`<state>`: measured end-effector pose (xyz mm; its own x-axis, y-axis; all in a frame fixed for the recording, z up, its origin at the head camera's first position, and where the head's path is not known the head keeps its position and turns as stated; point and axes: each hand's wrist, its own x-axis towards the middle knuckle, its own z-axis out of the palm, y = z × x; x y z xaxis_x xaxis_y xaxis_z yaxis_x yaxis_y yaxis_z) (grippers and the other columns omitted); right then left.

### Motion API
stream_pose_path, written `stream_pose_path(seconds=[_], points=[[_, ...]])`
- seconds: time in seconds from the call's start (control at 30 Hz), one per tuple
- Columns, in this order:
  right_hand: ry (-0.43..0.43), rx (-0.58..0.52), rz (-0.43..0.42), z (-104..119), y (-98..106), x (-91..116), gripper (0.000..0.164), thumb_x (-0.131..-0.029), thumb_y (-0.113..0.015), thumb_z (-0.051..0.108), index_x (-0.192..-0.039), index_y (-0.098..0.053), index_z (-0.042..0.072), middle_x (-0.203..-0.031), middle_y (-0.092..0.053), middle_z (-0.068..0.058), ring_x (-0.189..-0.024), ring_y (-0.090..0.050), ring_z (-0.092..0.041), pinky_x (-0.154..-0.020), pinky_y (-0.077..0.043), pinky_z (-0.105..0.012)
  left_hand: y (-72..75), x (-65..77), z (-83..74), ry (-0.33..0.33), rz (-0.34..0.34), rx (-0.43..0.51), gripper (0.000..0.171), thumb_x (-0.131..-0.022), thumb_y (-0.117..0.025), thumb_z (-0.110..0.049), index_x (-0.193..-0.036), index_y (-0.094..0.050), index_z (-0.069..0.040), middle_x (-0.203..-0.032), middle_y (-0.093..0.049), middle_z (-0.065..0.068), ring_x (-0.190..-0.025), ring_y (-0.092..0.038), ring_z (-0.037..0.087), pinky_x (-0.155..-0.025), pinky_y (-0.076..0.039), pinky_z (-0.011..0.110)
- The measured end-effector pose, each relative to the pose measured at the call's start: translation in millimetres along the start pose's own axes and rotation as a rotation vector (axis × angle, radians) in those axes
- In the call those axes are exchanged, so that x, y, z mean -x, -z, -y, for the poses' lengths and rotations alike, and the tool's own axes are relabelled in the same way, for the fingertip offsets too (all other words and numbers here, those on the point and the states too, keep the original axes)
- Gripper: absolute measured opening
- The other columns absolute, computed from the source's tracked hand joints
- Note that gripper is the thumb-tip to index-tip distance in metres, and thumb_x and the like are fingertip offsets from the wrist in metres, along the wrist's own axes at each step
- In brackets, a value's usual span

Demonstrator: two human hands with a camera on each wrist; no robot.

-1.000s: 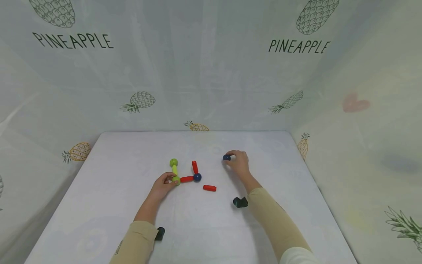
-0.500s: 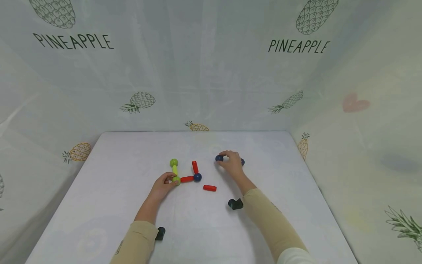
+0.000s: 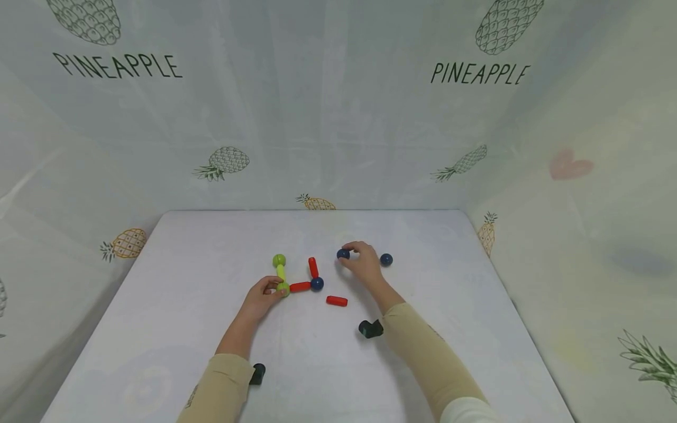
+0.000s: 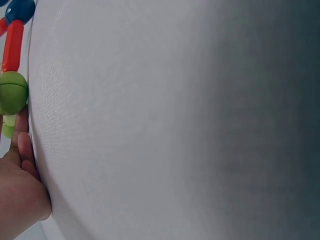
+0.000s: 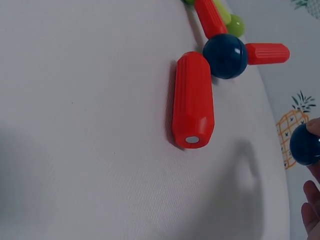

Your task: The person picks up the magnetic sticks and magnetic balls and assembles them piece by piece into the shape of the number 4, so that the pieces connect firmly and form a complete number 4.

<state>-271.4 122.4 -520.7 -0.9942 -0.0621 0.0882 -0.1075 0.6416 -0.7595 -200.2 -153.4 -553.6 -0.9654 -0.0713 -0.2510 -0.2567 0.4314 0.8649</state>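
My left hand (image 3: 262,298) grips the near green ball (image 4: 13,93) of a joined chain. From that ball a yellow-green rod (image 3: 281,272) runs back to a second green ball (image 3: 279,259). A red rod (image 3: 300,286) links it rightward to a dark blue ball (image 3: 317,284), where another red rod (image 3: 313,267) points away from me. Between thumb and fingers my right hand (image 3: 366,262) pinches a second dark blue ball (image 5: 305,144), held above the table and apart from the chain. A loose red rod (image 5: 193,100) lies right of the chain, a pale disc on its end.
Another dark blue ball (image 3: 386,259) sits on the white table (image 3: 211,235), right of my right hand. Black wrist cameras (image 3: 371,329) jut from both sleeves. A pineapple-print curtain (image 3: 338,117) hangs behind the table's far edge.
My right hand has moved left with its dark blue ball, toward the chain. The ball on the table, hidden behind that hand at first, now shows fully. My left hand stays put.
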Motion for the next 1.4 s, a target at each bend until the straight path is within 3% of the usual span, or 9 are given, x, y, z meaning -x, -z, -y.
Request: stream_pose_path(seconds=[0.4,0.73,1.0,1.4], points=[[0.001,-0.065,0.049,18,-8,3,0.035,-0.085,-0.072,0.018,-0.119,-0.066,0.014,-0.12,-0.06,-0.004,-0.115,-0.053,-0.027,-0.096,-0.044,-0.044,0.2,-0.6,1.4,-0.019,0.0,-0.017,0.034,-0.091,-0.07,-0.018,-0.122,-0.06,-0.008,-0.118,-0.061,0.011,-0.103,-0.046,0.025,-0.086,-0.037,0.038],[0.014,-0.149,0.077,26,-16,3,0.035,-0.084,-0.071,0.015,-0.118,-0.066,0.013,-0.118,-0.059,-0.003,-0.092,-0.058,-0.018,-0.075,-0.051,-0.031,-0.3,-0.3,1.8,-0.018,-0.009,-0.016,0.034,-0.09,-0.071,-0.018,-0.121,-0.06,-0.008,-0.116,-0.061,0.012,-0.102,-0.046,0.026,-0.085,-0.037,0.037],[0.084,-0.184,0.08,33,-21,2,0.033,-0.086,-0.07,0.012,-0.119,-0.066,0.012,-0.119,-0.059,-0.004,-0.09,-0.056,-0.019,-0.074,-0.049,-0.032,0.3,0.1,0.9,-0.018,-0.007,-0.006,0.033,-0.09,-0.071,-0.017,-0.12,-0.061,-0.009,-0.115,-0.061,0.011,-0.1,-0.044,0.025,-0.082,-0.036,0.036],[0.086,-0.241,0.093,43,-33,0,0.038,-0.087,-0.069,0.007,-0.124,-0.063,0.013,-0.117,-0.057,-0.003,-0.092,-0.057,-0.018,-0.076,-0.051,-0.029,1.4,-1.8,2.3,-0.009,0.004,0.013,0.035,-0.089,-0.072,-0.018,-0.121,-0.061,-0.009,-0.116,-0.06,0.011,-0.102,-0.044,0.026,-0.085,-0.037,0.038]])
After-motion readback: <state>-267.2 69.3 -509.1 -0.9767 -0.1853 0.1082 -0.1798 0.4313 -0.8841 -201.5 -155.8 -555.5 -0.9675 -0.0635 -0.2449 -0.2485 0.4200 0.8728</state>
